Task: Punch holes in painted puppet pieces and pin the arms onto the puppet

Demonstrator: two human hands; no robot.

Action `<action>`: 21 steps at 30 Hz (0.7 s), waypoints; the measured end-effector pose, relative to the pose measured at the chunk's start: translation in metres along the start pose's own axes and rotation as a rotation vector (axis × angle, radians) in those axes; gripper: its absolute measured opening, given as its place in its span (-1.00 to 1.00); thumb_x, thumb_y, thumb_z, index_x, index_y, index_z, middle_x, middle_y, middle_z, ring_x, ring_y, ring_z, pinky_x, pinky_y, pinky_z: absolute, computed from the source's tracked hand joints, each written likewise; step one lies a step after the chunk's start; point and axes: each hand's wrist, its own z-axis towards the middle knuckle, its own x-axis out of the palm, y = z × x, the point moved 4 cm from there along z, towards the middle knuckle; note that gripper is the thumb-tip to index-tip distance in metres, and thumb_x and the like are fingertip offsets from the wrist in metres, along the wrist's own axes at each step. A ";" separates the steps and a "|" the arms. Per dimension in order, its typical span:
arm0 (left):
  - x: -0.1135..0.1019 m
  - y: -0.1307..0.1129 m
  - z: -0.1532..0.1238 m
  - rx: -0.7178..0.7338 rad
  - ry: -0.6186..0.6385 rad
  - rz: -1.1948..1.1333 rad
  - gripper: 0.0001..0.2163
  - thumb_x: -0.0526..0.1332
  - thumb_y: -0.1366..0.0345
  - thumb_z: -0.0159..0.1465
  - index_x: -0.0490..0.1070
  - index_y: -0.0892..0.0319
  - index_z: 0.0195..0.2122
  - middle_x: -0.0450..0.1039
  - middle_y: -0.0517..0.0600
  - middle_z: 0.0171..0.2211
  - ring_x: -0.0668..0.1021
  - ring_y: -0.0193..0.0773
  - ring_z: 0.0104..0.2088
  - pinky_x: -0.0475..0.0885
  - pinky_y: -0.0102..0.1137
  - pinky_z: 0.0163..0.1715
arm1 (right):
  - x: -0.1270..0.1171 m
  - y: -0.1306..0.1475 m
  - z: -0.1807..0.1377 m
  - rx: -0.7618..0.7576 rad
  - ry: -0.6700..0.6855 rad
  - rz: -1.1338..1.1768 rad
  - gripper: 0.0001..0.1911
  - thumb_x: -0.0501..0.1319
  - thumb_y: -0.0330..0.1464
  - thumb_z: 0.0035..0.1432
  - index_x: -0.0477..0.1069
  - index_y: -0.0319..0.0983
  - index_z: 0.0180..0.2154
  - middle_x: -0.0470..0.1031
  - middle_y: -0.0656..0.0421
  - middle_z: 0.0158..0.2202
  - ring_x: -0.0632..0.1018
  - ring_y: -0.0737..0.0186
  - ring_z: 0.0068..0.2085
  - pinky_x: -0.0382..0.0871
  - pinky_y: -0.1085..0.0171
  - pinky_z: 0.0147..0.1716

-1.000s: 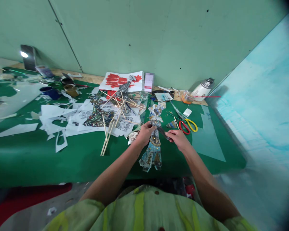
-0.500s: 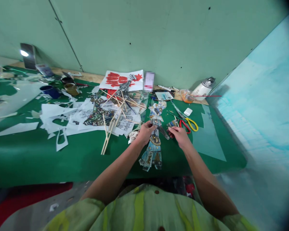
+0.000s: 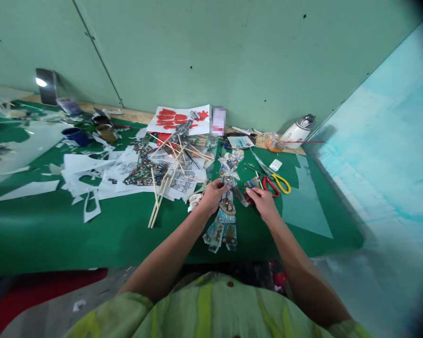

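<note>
A painted, jointed shadow puppet [image 3: 226,217] in blue, grey and gold lies on the green table in front of me, its legs toward my body. My left hand [image 3: 214,193] is closed on the puppet's upper body, thumb on top. To the right, my right hand [image 3: 261,201] pinches the end of a grey arm piece [image 3: 240,196] that slants out from the puppet; the fingertips partly hide it. Just above the right hand lies a small painted piece [image 3: 253,182]. Scissors [image 3: 280,184] with one red and one yellow handle rest beside it.
Wooden sticks [image 3: 161,197] lie across printed papers and a dark painted cut-out [image 3: 146,171] on the left. Paint jars [image 3: 76,136] stand farther left. A clear sheet [image 3: 305,206] lies right, and a white bottle-like device [image 3: 299,130] leans near the wall.
The view has shifted slightly. Both hands stay almost where they were, on the puppet and by its arm piece; nothing has visibly been let go.
</note>
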 end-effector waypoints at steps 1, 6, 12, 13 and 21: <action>0.000 0.000 0.000 -0.002 -0.002 -0.004 -0.71 0.46 0.28 -0.13 0.50 0.25 -0.39 0.50 -0.07 -0.49 0.50 -0.34 -0.46 0.36 -0.42 -0.36 | 0.001 0.003 -0.001 -0.006 0.012 -0.014 -0.59 0.27 -0.01 -0.01 0.48 -0.26 -0.45 0.44 0.18 -0.57 0.43 0.25 -0.51 0.30 0.27 -0.46; 0.002 -0.003 -0.002 -0.018 -0.003 -0.034 -0.71 0.46 0.29 -0.14 0.49 0.24 -0.39 0.50 -0.07 -0.50 0.50 -0.33 -0.48 0.35 -0.41 -0.39 | 0.008 0.020 -0.003 -0.056 0.072 -0.093 -0.61 0.25 -0.04 0.01 0.48 -0.26 -0.45 0.43 0.20 -0.56 0.39 0.28 -0.48 0.24 0.30 -0.46; 0.004 -0.005 -0.004 -0.043 0.009 -0.079 -0.72 0.44 0.29 -0.12 0.48 0.23 -0.38 0.51 -0.06 -0.49 0.54 -0.28 -0.46 0.42 -0.36 -0.34 | 0.020 0.025 -0.004 -0.099 0.123 -0.202 -0.69 0.21 -0.14 0.03 0.41 -0.24 -0.55 0.33 0.24 -0.60 0.31 0.32 -0.51 0.13 0.32 -0.49; 0.004 -0.005 -0.004 -0.044 0.009 -0.084 -0.72 0.44 0.29 -0.12 0.48 0.23 -0.38 0.51 -0.06 -0.49 0.54 -0.27 -0.46 0.42 -0.35 -0.34 | 0.021 0.024 -0.004 -0.096 0.119 -0.201 -0.70 0.20 -0.15 0.03 0.39 -0.24 -0.56 0.31 0.24 -0.61 0.30 0.33 -0.52 0.12 0.32 -0.49; 0.005 -0.004 -0.004 -0.070 0.010 -0.092 -0.74 0.44 0.32 -0.14 0.47 0.22 -0.41 0.50 -0.07 -0.51 0.55 -0.27 -0.46 0.40 -0.37 -0.36 | 0.021 0.020 -0.004 -0.060 0.104 -0.188 -0.71 0.19 -0.16 0.00 0.37 -0.22 -0.58 0.29 0.26 -0.64 0.26 0.34 -0.56 0.08 0.32 -0.53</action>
